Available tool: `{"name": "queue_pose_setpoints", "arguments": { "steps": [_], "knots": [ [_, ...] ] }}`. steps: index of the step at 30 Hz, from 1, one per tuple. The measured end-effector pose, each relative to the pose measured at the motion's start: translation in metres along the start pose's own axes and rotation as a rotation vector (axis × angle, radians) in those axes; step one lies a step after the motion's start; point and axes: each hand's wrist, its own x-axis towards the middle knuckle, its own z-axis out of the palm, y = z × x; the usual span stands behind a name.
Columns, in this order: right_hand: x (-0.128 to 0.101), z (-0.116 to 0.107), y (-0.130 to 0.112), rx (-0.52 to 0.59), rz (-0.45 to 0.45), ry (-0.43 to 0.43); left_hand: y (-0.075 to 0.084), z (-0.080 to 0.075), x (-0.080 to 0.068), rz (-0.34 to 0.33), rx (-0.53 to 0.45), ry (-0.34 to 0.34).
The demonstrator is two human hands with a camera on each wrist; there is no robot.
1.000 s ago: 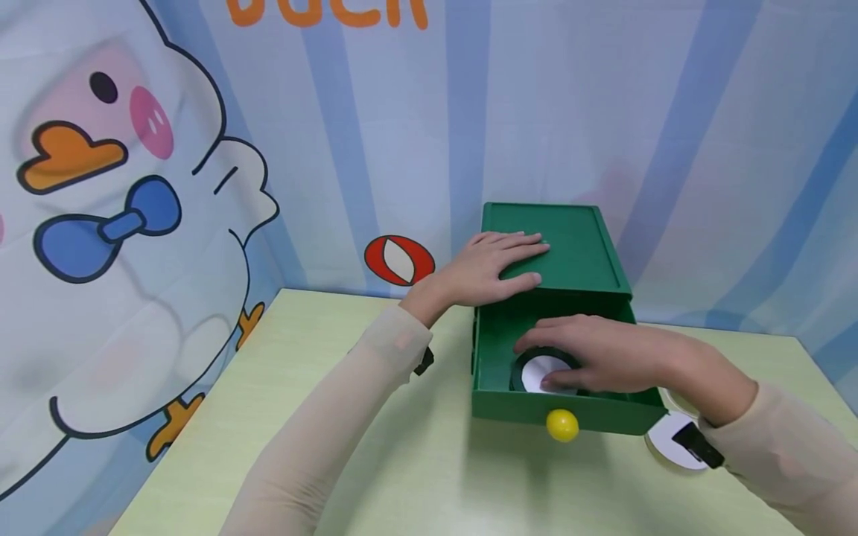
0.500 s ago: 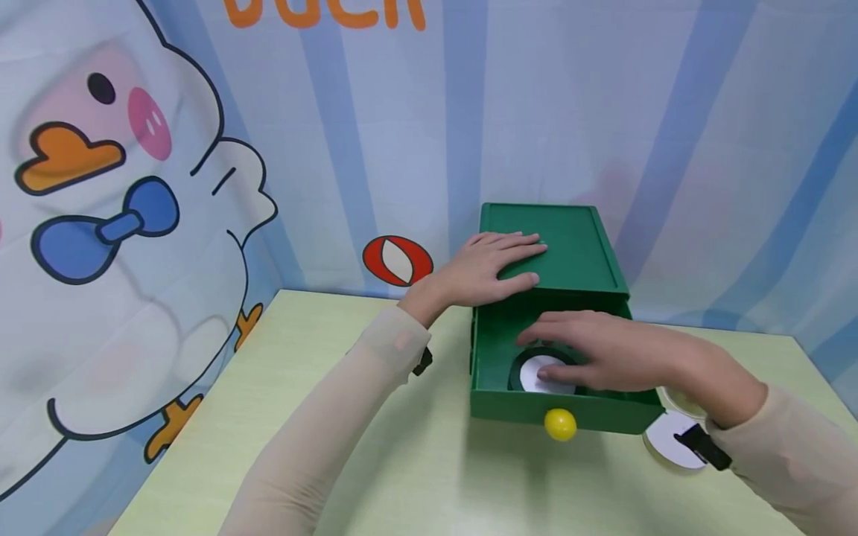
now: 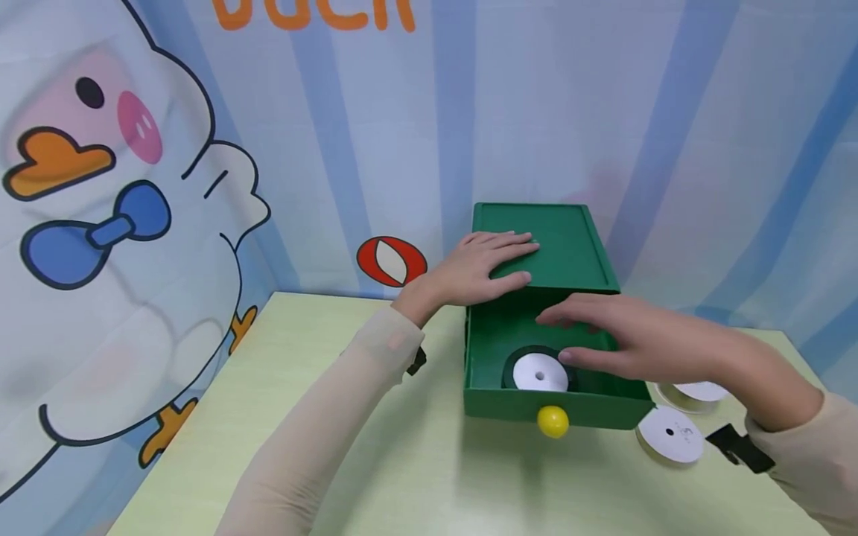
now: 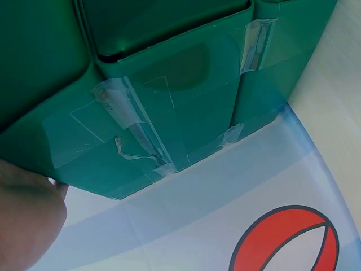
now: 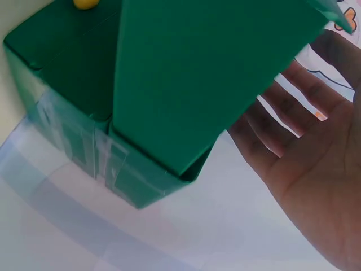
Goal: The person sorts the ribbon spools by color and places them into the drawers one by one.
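A green box (image 3: 546,246) stands against the backdrop with its top drawer (image 3: 509,406) pulled out toward me. A round yellow knob (image 3: 553,422) sits on the drawer's front. Inside the drawer, near that front, lies a ribbon spool (image 3: 539,371) with a white label and dark green ribbon. My left hand (image 3: 485,268) rests flat on top of the box, fingers spread. Over the drawer's right side hovers my right hand (image 3: 630,335), fingers extended and holding nothing. The right wrist view has this hand's palm (image 5: 316,180) beside the drawer's green side.
On the table (image 3: 375,461) right of the drawer lies a white-labelled ribbon spool (image 3: 670,434). Behind it is another spool (image 3: 700,391), partly covered by my right forearm. A lower drawer with its own yellow knob (image 5: 86,3) shows in the right wrist view.
My right hand has let go of the spool in the drawer and moved up and to the right. The spool stays in the drawer. My left hand keeps its place on the box.
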Motion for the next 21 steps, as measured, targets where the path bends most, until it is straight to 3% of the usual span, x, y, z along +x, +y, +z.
{"name": "queue_pose_setpoints", "arguments": {
  "steps": [6, 12, 21],
  "knots": [
    [-0.017, 0.0, 0.003, -0.023, 0.046, 0.046, -0.002, 0.001, -0.004, -0.011, 0.001, -0.016],
    [-0.036, 0.0, 0.003, -0.087, 0.106, 0.164, -0.002, -0.003, -0.002, -0.007, 0.002, -0.009],
    [-0.062, 0.011, -0.005, -0.176, 0.043, 0.401, -0.001, -0.001, -0.002, -0.004, 0.007, -0.011]
  ]
}}
